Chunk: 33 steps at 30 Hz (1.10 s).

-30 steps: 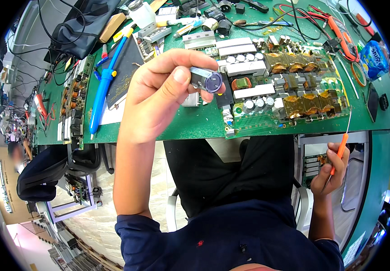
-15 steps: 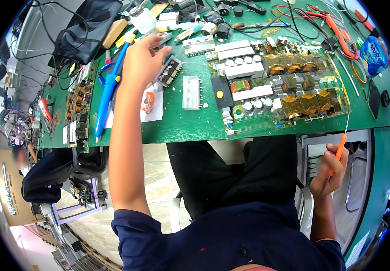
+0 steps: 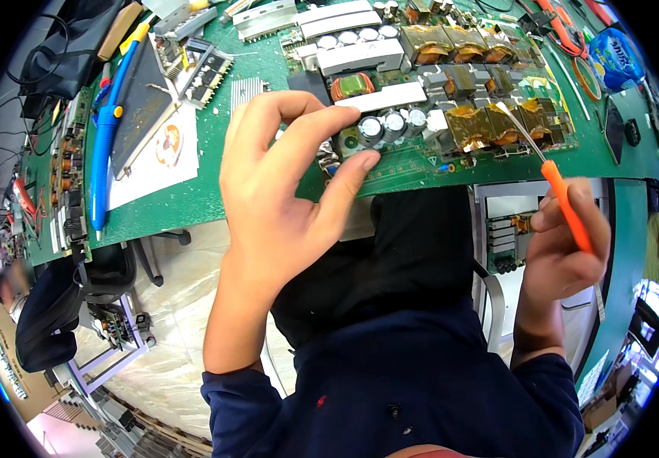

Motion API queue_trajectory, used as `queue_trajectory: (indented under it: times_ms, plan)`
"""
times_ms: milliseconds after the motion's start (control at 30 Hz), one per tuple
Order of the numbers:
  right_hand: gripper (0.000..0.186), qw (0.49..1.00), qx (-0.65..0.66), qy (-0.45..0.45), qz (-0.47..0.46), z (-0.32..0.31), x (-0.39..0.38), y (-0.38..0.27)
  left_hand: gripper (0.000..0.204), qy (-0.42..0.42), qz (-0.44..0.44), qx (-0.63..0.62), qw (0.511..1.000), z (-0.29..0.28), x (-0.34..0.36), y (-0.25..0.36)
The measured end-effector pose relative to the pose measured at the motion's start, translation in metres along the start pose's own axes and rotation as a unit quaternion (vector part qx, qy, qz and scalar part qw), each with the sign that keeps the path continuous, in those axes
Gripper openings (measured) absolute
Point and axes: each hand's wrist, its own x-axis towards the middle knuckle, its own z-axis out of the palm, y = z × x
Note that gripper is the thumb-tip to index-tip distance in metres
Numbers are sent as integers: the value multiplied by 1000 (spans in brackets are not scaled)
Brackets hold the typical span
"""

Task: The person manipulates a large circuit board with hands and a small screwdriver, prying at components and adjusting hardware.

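My left hand (image 3: 276, 183) hangs over the near left corner of a large green circuit board (image 3: 402, 179). Its fingers are spread with nothing between them, thumb and forefinger close to a row of round capacitors (image 3: 394, 124). In my right hand (image 3: 570, 248) is a screwdriver (image 3: 566, 202) with an orange handle. The thin metal shaft points up and left over the yellow-taped transformers (image 3: 501, 126); whether its tip touches them I cannot tell. Behind my left fingers a finned heat sink (image 3: 248, 90) is partly hidden.
Left of the board lie a blue desoldering pump (image 3: 103, 168), white paper (image 3: 142, 183) and a black component block (image 3: 209, 76). Another circuit board (image 3: 67, 168) stands at the left edge. At right are a blue packet (image 3: 614, 59), a tape ring (image 3: 586, 80) and a phone (image 3: 613, 130).
My left hand has come back from the far left clutter to the board's near left corner. My right hand has raised the screwdriver, its shaft now slanting over the board. The view has shifted.
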Motion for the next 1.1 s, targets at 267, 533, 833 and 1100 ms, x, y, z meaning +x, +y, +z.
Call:
queue_trajectory:
  times_ms: [267, 533, 833, 1100]
  plan:
    - [59, 986, -95, -120, 60, 15, 78, -23, 30, 51, -23, -36, 998, 20, -11, -5]
    - [31, 991, -47, -119, 47, 42, 105, -9, 31, 76, -43, -52, 995, 22, -17, -11]
    - [30, 962, -115, -247, 10, 33, 134, -15, 31, 43, -48, -46, 997, 19, -12, -7]
    - [29, 951, -139, -274, 10, 44, 148, -24, 31, 58, -29, -49, 997, 21, -13, -11]
